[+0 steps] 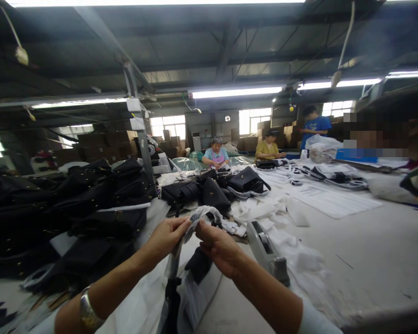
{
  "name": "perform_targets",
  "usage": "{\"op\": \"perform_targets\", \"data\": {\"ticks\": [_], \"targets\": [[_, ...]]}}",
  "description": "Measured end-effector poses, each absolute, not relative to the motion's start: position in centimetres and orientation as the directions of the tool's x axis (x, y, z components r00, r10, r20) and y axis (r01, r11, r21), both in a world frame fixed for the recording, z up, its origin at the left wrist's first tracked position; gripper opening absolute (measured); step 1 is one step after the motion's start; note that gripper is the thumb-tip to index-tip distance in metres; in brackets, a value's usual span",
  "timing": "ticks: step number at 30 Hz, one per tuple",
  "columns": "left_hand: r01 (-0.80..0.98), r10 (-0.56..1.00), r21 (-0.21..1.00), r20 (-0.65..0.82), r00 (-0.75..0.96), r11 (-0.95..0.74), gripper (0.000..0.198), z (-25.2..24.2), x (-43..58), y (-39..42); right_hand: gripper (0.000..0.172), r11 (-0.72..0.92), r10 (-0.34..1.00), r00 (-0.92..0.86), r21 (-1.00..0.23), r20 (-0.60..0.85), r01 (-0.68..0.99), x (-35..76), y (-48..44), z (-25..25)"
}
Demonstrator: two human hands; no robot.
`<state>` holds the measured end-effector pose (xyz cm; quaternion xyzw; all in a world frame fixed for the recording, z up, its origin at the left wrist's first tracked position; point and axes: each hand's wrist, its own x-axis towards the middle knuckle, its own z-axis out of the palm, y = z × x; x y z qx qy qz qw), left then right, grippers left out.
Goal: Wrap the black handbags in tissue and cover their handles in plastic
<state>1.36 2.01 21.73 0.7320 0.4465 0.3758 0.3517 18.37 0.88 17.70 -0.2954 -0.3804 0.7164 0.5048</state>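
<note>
A strap covered in whitish wrapping (205, 212) arches up between my two hands. My left hand (167, 236) pinches its left side between thumb and fingers. Close beside it, my right hand (220, 246) has its fingers closed on the same wrapped strap. Below them, a black bag part (198, 264) with pale wrapping lies on the white table (334, 250). A grey tape dispenser (268, 253) stands just right of my right hand. Part of the strap is hidden by my fingers.
Black bags (111, 222) are piled high at the left. More black bags (214, 192) lie ahead, with loose white sheets (264, 208) around them. Several people are at the far side and right, one in a blue shirt (315, 125). A metal post (146, 162) rises at left.
</note>
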Motion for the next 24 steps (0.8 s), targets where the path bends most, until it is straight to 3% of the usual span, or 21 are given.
{"op": "perform_targets", "data": {"ticks": [5, 9, 15, 18, 24], "targets": [[0.449, 0.895, 0.780, 0.322, 0.309, -0.436, 0.038, 21.8, 1.5, 1.9, 0.040, -0.195, 0.952, -0.305, -0.774, -0.003, -0.602, 17.2, 0.5, 18.1], [0.501, 0.888, 0.734, 0.375, 0.265, -0.459, 0.032, 21.8, 1.6, 1.5, 0.035, -0.189, 0.975, -0.208, -0.765, -0.073, -0.616, 16.5, 0.4, 18.3], [0.452, 0.897, 0.775, 0.386, 0.215, -0.442, 0.031, 22.1, 1.8, 0.6, 0.031, -0.184, 0.978, -0.190, -0.766, -0.083, -0.615, 16.4, 0.5, 18.5], [0.368, 0.920, 0.843, 0.361, 0.152, -0.391, 0.043, 21.8, 1.7, 0.6, 0.028, -0.192, 0.974, -0.215, -0.772, -0.073, -0.606, 16.5, 0.5, 18.5], [0.158, 0.972, 0.962, 0.230, -0.038, -0.222, 0.086, 20.5, 1.6, 1.2, 0.028, -0.250, 0.956, -0.270, -0.805, -0.116, -0.538, 17.1, 0.5, 18.6]]}}
